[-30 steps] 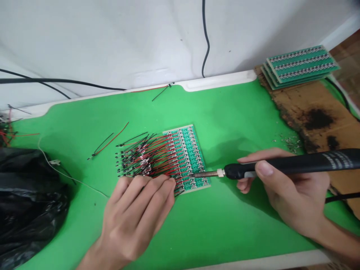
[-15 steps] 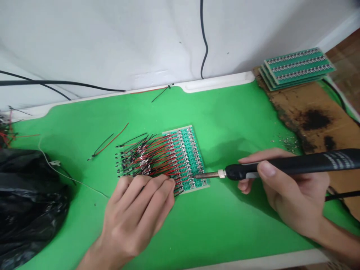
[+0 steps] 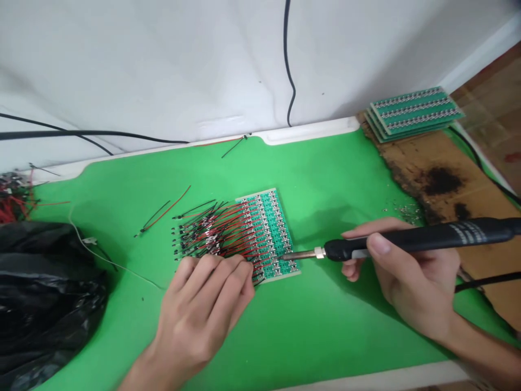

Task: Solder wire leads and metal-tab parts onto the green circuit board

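Green PCB panel lies on the green mat, red/blk wires fanned out to its left. L hand fingers lie flat on the wires, no grip; R hand fingers wrap soldering iron, tip over board edge, contact unclear. Slip could bridge pads or melt insulation. Joints under L hand hidden.

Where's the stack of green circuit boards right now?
In the head view, the stack of circuit boards sits at the top right, on a scorched cardboard sheet by the far corner of the green mat, beyond the right hand.
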Motion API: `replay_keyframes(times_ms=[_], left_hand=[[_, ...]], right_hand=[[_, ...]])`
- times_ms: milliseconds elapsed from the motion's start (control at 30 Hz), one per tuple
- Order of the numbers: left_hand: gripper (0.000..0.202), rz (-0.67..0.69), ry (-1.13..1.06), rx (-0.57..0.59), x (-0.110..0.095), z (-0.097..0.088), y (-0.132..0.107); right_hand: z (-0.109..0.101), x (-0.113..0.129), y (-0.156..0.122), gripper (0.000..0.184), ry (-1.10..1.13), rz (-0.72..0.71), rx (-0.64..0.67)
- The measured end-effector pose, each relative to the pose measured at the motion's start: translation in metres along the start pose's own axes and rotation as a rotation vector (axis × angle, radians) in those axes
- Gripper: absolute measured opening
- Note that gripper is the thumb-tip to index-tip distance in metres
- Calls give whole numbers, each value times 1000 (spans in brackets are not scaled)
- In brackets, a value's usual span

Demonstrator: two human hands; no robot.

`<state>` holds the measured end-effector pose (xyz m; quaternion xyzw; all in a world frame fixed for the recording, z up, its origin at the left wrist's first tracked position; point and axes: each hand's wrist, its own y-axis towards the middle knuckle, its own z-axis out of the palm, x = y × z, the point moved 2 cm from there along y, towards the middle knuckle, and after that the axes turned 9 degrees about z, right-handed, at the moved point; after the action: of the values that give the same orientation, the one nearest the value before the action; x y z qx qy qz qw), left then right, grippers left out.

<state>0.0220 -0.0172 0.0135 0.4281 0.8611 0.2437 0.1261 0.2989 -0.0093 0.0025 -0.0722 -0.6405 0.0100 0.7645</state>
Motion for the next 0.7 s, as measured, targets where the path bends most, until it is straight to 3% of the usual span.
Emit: replay_keyframes(times_ms=[200,367,433,500,567,700], left_hand=[[15,2,26,10,-2,2,1],[14,-129,-162,-6,10,-21,14],[12,-163,-148,-20,32,-30,30],[11,-245,0,12,65,-27,51],[18,-324,35,74,105,-10,76],[27,-431,-14,212,169,45,123]], right_hand=[[-2,-3,2,15,43,8,-8],[-1,-4,4,21,81,25,-4],[-1,-3,4,21,87,39,7],[0,-2,4,22,89,43,24],[1,-2,4,25,83,38,43],[2,-3,6,30,65,50,51]])
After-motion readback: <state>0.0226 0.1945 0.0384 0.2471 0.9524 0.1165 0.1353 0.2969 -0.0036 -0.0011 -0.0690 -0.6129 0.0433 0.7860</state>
